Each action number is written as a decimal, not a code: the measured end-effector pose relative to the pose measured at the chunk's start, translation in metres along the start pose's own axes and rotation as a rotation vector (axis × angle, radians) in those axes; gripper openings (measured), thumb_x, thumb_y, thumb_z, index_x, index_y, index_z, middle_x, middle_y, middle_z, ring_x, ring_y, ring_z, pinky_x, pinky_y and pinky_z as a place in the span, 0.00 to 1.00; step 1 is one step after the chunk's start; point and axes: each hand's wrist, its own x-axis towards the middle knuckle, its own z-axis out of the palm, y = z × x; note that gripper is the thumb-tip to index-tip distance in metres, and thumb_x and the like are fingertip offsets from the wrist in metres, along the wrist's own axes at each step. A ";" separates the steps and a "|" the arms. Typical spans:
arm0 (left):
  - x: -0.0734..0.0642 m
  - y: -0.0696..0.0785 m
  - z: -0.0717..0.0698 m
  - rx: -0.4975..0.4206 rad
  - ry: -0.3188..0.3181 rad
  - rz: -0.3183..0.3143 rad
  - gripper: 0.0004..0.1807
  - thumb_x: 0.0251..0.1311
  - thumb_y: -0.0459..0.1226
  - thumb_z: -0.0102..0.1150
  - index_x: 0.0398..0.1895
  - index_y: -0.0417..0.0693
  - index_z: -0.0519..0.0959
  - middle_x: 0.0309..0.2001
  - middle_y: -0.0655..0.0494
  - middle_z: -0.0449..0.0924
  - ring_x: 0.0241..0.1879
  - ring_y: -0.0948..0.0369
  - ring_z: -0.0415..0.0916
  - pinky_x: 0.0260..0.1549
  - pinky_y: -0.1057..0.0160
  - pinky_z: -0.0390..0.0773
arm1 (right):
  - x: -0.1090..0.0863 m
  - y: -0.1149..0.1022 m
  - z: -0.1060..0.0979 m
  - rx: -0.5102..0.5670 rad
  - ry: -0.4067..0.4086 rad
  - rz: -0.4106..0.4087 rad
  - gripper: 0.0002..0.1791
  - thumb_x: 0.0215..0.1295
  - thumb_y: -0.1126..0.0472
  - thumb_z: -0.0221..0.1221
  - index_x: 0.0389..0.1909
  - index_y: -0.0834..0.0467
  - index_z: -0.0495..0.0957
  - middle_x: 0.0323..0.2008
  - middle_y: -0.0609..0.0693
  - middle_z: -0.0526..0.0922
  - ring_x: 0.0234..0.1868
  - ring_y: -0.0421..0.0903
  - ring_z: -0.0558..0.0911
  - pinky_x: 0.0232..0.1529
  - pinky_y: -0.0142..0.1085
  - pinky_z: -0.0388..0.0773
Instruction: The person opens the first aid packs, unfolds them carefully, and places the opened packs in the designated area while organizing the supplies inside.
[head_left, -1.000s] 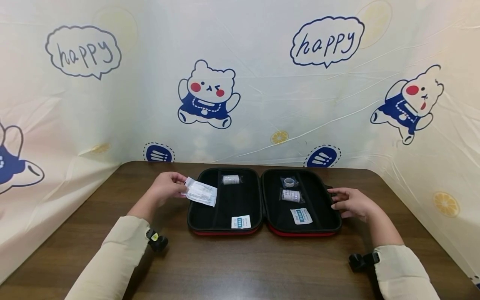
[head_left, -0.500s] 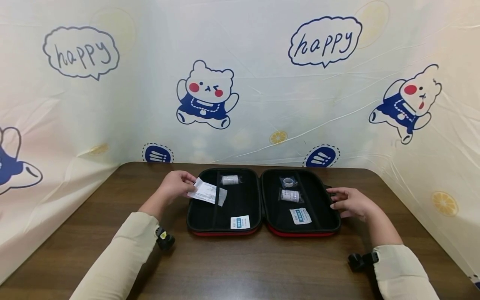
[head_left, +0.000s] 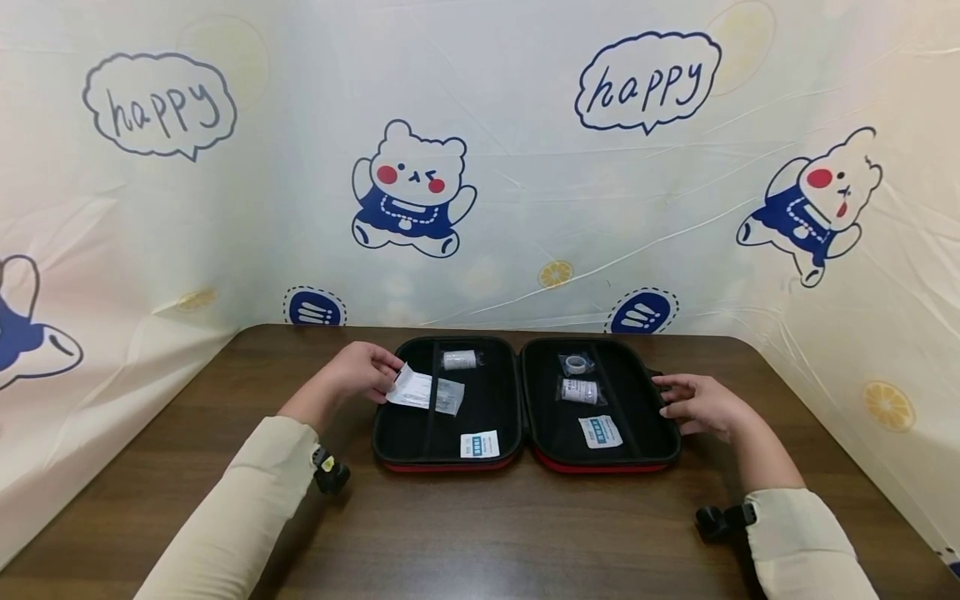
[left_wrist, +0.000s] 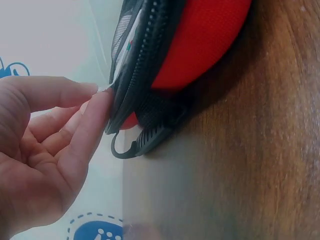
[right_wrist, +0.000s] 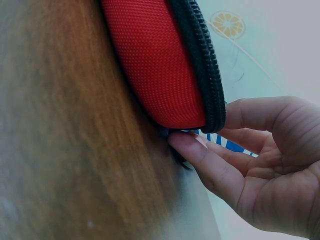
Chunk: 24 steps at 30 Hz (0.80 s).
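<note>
A black-lined, red-shelled zip case [head_left: 487, 408] lies spread flat on the table. My left hand [head_left: 362, 372] pinches the outer corner of a flat white printed packet [head_left: 409, 388] at the case's left edge. The packet runs beneath the dark strap [head_left: 431, 429] in the left half, its far end showing on the other side. In the left wrist view, thumb and index finger [left_wrist: 92, 117] meet at the zipped rim. At the opposite end, my right hand [head_left: 703, 405] holds the case's right edge, the thumb [right_wrist: 192, 147] low against the red shell and the other fingers at the rim.
In the left half lie a wrapped white roll [head_left: 459, 359] and a small blue-white packet [head_left: 480, 444]. The right half holds a bagged tape ring [head_left: 576, 364], another wrapped roll [head_left: 580, 391] and a similar packet [head_left: 601, 432]. A printed curtain [head_left: 510, 208] stands behind the brown table [head_left: 510, 533].
My left hand has moved right, and the white packet has slid from over the left edge to under the strap. The right hand has stayed at the case's right edge.
</note>
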 end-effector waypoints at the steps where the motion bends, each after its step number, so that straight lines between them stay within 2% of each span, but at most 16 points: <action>1: 0.000 0.000 0.001 -0.004 0.000 -0.001 0.20 0.57 0.23 0.61 0.55 0.32 0.77 0.43 0.41 0.80 0.34 0.55 0.79 0.34 0.58 0.85 | 0.000 0.000 0.000 0.005 0.005 0.005 0.36 0.62 0.71 0.60 0.70 0.69 0.58 0.59 0.73 0.69 0.43 0.51 0.80 0.44 0.49 0.83; 16: 0.009 0.006 0.011 0.016 0.005 0.042 0.21 0.53 0.20 0.62 0.53 0.32 0.77 0.39 0.43 0.81 0.31 0.56 0.79 0.32 0.58 0.85 | -0.001 0.000 0.000 0.004 0.007 0.002 0.36 0.62 0.71 0.61 0.70 0.70 0.58 0.58 0.73 0.70 0.45 0.52 0.79 0.44 0.50 0.83; 24: 0.011 0.012 0.020 0.006 0.010 0.028 0.21 0.54 0.19 0.61 0.53 0.30 0.76 0.39 0.42 0.79 0.30 0.57 0.79 0.31 0.59 0.85 | -0.001 -0.002 0.001 -0.001 0.006 0.003 0.36 0.62 0.71 0.60 0.70 0.70 0.58 0.58 0.72 0.70 0.46 0.52 0.79 0.45 0.50 0.82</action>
